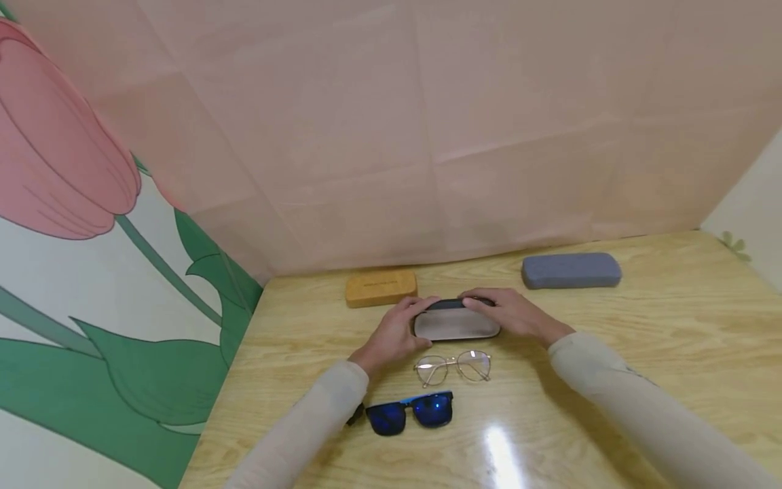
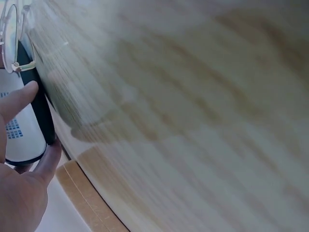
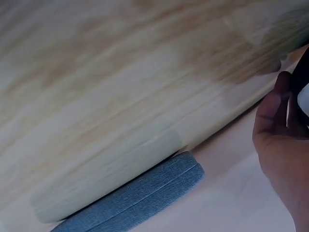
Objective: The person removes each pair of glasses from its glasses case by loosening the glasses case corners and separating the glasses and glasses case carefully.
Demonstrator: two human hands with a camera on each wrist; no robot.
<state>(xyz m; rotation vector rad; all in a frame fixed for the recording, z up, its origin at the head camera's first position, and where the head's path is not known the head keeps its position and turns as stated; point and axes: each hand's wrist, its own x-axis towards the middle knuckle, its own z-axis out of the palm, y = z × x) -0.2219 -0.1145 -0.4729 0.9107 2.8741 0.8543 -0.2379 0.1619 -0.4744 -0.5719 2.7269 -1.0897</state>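
Observation:
A black glasses case (image 1: 457, 324) with a pale inner face lies between both hands in the head view. My left hand (image 1: 394, 337) grips its left end, thumb at the near edge and fingers at the far side. Small blue squares show on the case's white surface (image 2: 21, 145) in the left wrist view. At the far right corner, my right hand (image 1: 510, 311) holds the dark rim between thumb and fingers. Just in front of the case lie thin metal-framed eyeglasses (image 1: 452, 367). Nearer still are dark sunglasses (image 1: 409, 412) with blue lenses, beside the left sleeve.
Behind the left hand sits a tan glasses case (image 1: 381, 288). A blue-grey fabric case (image 1: 571, 270) lies at the back right. All rest on a wood-grain table (image 1: 666, 339), with a pink cloth (image 1: 427, 136) hanging behind and a tulip-patterned panel (image 1: 116, 272) at the left.

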